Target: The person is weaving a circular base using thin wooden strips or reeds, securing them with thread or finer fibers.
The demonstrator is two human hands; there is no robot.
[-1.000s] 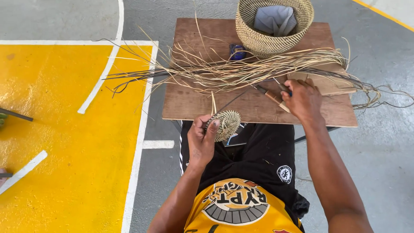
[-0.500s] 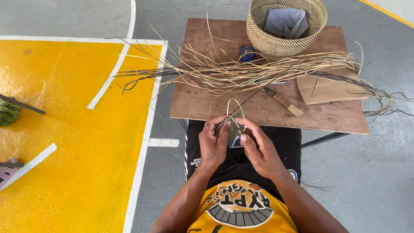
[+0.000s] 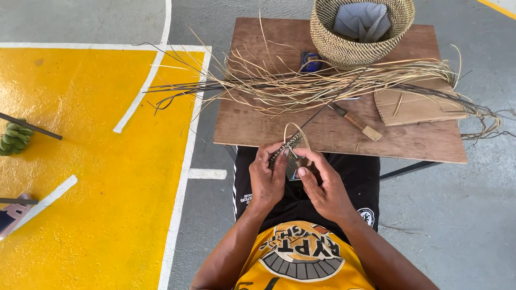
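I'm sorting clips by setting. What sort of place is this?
Probably a painted sports court used as a makeshift weaving spot: yellow floor with white court lines, a wooden board carrying loose fibre strands and a woven basket.

right hand (image 3: 322, 185) | off board, now gripping woven disc (image 3: 287, 150)

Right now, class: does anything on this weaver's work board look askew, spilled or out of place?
Mostly the straw bundle: its strands splay loosely and overhang both ends of the wooden board, some trailing toward the floor. The cardboard piece lies slightly crooked. The woven basket stands upright, and both hands hold the small woven piece.
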